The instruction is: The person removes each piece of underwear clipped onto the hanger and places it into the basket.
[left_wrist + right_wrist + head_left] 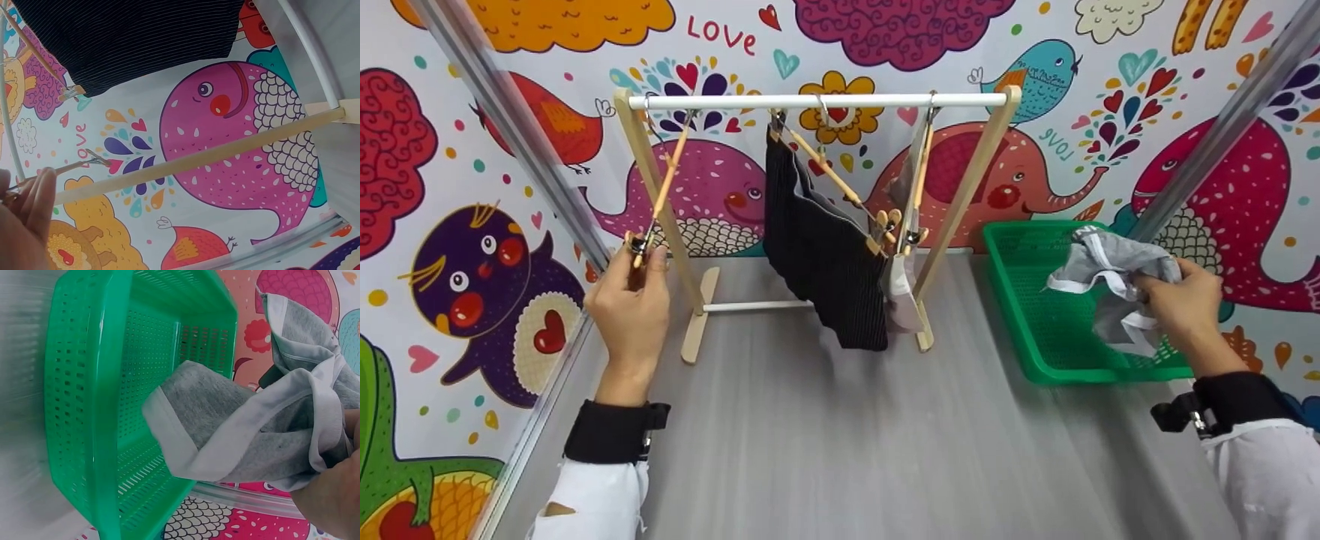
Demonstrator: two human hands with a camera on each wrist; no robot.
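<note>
My left hand [630,311] pinches the clip at the near end of a wooden hanger [671,176], whose hook is over the rack's white rail [817,101]. Over the green basket, my right hand [1185,300] grips a bunched grey garment with white trim [1117,277]. The right wrist view shows the cloth's folds and white edging close up, with part of it drooping past the basket rim. Black striped pants [825,247] hang by clips from the middle hanger [829,172]. A light-coloured garment [906,292] hangs at the rack's right end, partly hidden.
The green basket [1035,360] stands right of the wooden rack, whose feet [701,319] rest on the grey table [840,442]. Behind is a wall [405,45] printed with cartoon animals. Metal posts [1215,127] stand at both sides.
</note>
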